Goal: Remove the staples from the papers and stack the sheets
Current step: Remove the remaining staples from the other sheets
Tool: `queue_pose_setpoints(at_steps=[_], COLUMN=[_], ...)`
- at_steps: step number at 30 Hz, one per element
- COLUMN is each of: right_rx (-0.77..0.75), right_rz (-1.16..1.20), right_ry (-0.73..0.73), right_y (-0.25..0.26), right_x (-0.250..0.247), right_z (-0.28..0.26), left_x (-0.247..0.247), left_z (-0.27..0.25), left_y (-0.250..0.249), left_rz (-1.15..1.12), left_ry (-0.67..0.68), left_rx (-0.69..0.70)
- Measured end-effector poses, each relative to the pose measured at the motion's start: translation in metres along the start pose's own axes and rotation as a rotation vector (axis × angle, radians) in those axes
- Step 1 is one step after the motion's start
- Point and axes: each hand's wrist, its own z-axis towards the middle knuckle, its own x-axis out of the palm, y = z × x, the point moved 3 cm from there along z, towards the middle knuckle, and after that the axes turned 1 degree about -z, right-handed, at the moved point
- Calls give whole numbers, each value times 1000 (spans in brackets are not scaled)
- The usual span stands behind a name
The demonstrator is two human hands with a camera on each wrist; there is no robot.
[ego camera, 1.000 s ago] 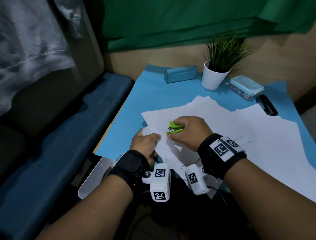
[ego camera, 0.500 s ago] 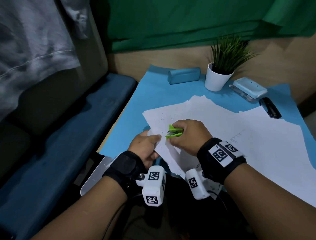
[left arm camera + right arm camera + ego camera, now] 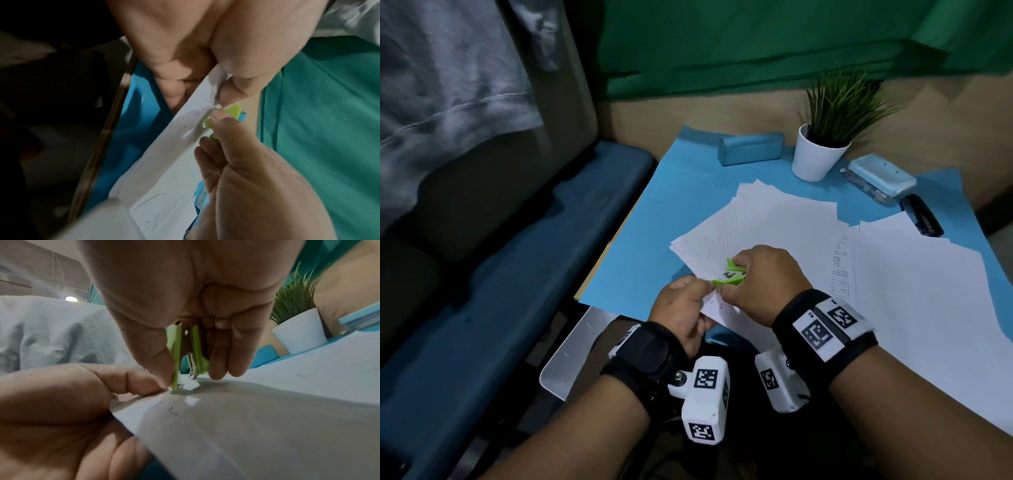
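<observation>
The right hand (image 3: 763, 284) grips the green staple remover (image 3: 730, 274), claws down on the paper corner (image 3: 190, 383). The left hand (image 3: 683, 308) pinches that corner just beside the claws, at the bench's near edge. The staple itself is probably under the claws, unseen.

Dim head view, papers (image 3: 808, 233) brightest, left side and near edge in deep shadow, wide-angle bending at edges, right wrist view soft, plant (image 3: 296, 293) smeared, small ceiling lamp (image 3: 71, 298) far left, left wrist view blurred, dark at left
</observation>
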Motion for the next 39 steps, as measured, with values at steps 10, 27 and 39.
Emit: queue_pose_setpoints(at_steps=[10,27,39], right_rx=[7,-22,440], right_rz=[26,-28,1007], right_ry=[-9,12,144], right_y=[-3,-6,-34], right_x=[-3,-3,12], right_z=[-6,-5,4], left_x=[4,7,12], left_z=[-3,-4,7], left_y=[10,10,7], left_rz=[93,238,163], left_ry=[61,78,-106], left_rx=[134,245,48])
